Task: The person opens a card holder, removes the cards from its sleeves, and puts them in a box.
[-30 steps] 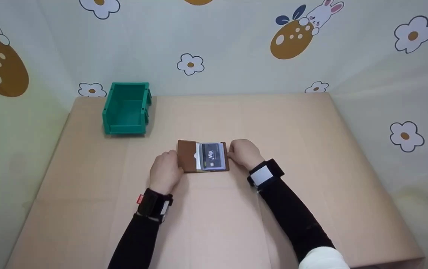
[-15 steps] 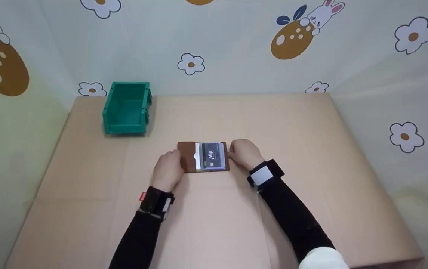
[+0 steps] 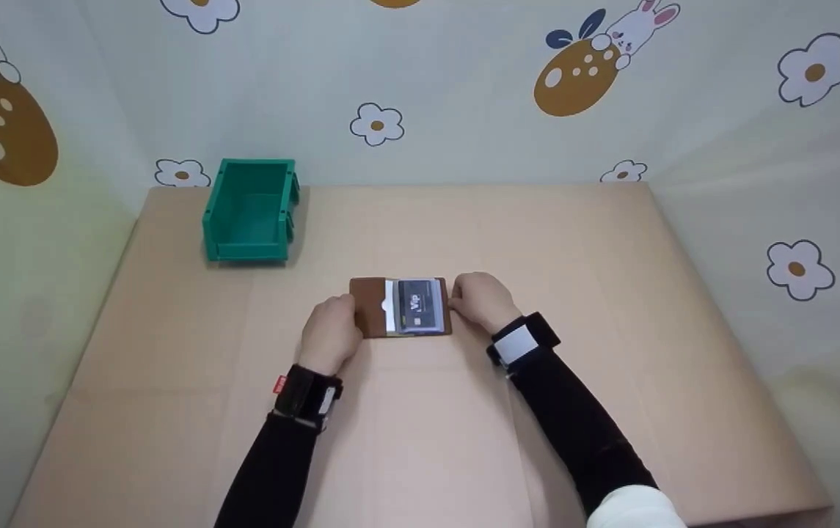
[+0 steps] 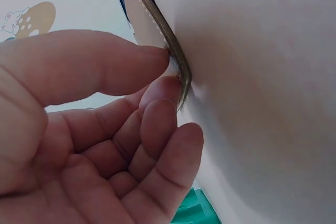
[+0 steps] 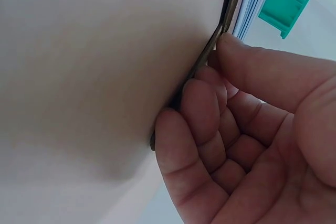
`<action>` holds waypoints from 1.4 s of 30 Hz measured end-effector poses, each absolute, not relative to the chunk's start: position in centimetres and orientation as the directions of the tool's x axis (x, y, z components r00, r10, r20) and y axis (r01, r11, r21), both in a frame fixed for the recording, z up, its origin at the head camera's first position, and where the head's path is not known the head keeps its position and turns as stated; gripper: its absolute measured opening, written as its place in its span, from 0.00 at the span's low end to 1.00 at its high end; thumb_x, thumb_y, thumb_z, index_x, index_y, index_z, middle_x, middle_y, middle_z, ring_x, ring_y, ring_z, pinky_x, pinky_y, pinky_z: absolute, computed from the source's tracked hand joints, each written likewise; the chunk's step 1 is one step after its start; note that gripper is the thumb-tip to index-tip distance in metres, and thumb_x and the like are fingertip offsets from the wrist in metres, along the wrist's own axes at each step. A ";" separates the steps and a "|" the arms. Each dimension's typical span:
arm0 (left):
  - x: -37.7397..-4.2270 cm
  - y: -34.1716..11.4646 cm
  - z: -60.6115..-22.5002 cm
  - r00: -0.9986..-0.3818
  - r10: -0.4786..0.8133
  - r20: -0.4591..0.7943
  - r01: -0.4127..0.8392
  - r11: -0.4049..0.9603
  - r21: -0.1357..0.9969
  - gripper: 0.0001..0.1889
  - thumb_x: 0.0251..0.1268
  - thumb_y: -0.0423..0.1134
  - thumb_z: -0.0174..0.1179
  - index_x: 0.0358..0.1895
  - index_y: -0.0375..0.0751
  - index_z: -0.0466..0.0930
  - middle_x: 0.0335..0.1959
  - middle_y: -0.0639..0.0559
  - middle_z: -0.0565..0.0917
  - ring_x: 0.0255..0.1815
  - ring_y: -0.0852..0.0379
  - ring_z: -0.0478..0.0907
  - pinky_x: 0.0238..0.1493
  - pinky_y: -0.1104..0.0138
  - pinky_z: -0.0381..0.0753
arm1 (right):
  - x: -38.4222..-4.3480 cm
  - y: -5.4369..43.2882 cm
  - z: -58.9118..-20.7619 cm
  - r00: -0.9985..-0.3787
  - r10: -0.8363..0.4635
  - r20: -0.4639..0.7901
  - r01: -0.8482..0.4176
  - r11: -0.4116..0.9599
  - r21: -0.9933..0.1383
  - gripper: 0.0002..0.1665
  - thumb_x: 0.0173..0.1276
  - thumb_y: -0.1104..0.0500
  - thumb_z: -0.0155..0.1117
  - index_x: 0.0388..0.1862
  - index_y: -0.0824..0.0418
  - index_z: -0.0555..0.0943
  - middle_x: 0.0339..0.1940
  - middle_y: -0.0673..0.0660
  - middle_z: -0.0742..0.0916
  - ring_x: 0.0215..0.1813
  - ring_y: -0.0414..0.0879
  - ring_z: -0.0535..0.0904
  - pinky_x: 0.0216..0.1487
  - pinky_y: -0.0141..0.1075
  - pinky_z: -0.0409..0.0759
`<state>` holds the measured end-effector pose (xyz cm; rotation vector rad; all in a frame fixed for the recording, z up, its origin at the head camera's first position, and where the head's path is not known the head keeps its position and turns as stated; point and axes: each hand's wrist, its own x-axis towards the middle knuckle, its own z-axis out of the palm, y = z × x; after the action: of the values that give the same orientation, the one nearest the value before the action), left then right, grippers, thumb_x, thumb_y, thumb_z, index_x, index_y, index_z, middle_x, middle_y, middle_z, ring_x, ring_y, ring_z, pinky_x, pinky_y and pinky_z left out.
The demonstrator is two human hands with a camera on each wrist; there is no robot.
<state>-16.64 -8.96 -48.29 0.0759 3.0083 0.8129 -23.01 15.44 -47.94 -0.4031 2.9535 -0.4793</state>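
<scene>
A brown card holder (image 3: 370,302) lies spread out on the table in the head view, with clear sleeves on its right half and a dark card marked "Vip" (image 3: 417,305) on top. My left hand (image 3: 329,336) pinches its left edge; the left wrist view has the thumb and index finger at the stitched cover (image 4: 157,22). On the opposite side, my right hand (image 3: 483,302) pinches the right edge. In the right wrist view, the thumb and curled fingers meet at the cover's edge (image 5: 197,66), beside a stack of sleeves (image 5: 254,3).
A green plastic bin (image 3: 249,252) stands at the back left of the table (image 3: 420,440). Pale curtains with flowers and rabbits (image 3: 629,33) enclose the back and both sides.
The left hand has shifted slightly to the right, and the card holder's left cover sits slightly lower than a second ago. The right hand keeps its place.
</scene>
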 end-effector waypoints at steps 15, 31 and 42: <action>-16.5 -8.8 -48.2 -0.999 0.041 -0.027 0.021 0.856 0.517 0.10 0.58 0.22 0.57 0.42 0.30 0.80 0.38 0.39 0.83 0.40 0.42 0.80 0.44 0.51 0.78 | -23.1 15.2 -47.2 -0.961 -0.271 -0.054 -0.243 0.923 -0.298 0.09 0.64 0.57 0.68 0.26 0.59 0.82 0.29 0.54 0.84 0.35 0.51 0.79 0.39 0.44 0.78; -16.8 -8.8 -48.4 -0.998 0.045 -0.034 0.021 0.857 0.516 0.09 0.57 0.22 0.57 0.40 0.32 0.80 0.36 0.40 0.82 0.38 0.44 0.78 0.43 0.52 0.77 | -24.1 13.5 -46.7 -0.946 -0.315 0.080 -0.324 0.887 -0.329 0.03 0.64 0.62 0.68 0.33 0.61 0.87 0.35 0.56 0.87 0.41 0.53 0.82 0.46 0.45 0.79; -16.7 -9.0 -48.5 -0.999 0.050 -0.014 0.035 0.856 0.515 0.10 0.55 0.21 0.57 0.40 0.31 0.79 0.36 0.38 0.83 0.37 0.43 0.79 0.42 0.51 0.78 | -24.4 12.6 -47.6 -0.941 -0.331 0.075 -0.337 0.882 -0.329 0.03 0.58 0.66 0.68 0.31 0.61 0.87 0.33 0.57 0.87 0.39 0.54 0.83 0.45 0.45 0.79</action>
<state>-16.71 -8.96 -48.48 0.0686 3.0011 0.8317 -24.44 12.59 -47.57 -0.5434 3.0640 -0.5405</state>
